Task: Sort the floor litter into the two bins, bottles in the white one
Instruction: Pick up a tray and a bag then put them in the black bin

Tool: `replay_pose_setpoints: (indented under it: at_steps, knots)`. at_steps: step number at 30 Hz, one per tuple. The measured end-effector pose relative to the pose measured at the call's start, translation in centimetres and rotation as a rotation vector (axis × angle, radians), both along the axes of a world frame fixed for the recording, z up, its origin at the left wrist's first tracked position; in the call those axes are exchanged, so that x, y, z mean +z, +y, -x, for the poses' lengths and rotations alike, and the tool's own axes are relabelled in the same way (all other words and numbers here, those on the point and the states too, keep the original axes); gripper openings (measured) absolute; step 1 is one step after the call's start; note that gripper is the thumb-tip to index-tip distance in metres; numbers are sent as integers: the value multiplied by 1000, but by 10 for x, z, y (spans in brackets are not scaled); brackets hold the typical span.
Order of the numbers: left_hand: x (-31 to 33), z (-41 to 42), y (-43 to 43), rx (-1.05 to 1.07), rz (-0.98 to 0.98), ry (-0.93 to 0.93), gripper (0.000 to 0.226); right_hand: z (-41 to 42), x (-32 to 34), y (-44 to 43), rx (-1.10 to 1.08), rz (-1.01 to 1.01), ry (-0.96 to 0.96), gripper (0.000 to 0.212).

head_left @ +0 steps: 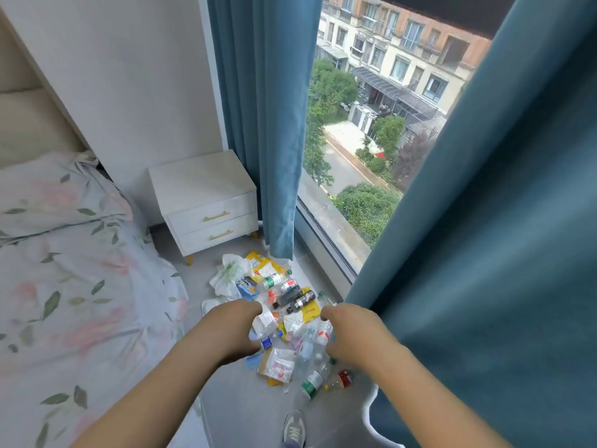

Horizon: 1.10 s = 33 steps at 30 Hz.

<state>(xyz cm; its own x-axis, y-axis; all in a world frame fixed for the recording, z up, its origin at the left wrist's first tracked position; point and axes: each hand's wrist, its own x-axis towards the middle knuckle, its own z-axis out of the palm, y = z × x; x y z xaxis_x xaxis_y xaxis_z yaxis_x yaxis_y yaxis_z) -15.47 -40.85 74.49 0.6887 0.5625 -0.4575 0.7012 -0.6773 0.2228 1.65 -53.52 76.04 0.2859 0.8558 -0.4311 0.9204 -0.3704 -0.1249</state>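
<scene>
Head view: litter unsorted, bins unseen

Between the floral-print bed [80, 270] and the teal fabric curtain [500, 253], the mixed heap of wrappers and plastic bottles [292, 297] lies on the grey floor [245, 409]. Our left hand [232, 328] and right hand [352, 334] hover above it, probably to pick. Their fingers curl out of view, so we cannot tell whether they grip anything.

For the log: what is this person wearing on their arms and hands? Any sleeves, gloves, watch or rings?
Nothing is worn on the left hand or right hand: no gloves, and no ring, watch or bracelet shows. The left forearm and right forearm are uncovered down to the frame's lower edge, with no sleeve in view. The picture is soft, so small jewellery could be missed.
</scene>
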Motion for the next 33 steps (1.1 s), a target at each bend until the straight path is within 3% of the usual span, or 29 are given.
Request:
replay_pose_setpoints:
  at_steps: [6,16,33]
  knots:
    - [-6,-12,23,130,19,0,40,-28,-3,44,118,-2,28,44]
    - [-15,-4,73,234,38,-12,40,-36,-21,110,196,37,35,40]
    - [-52,44,299,80,88,62,43,22,-80,288,-70,99,119,39]
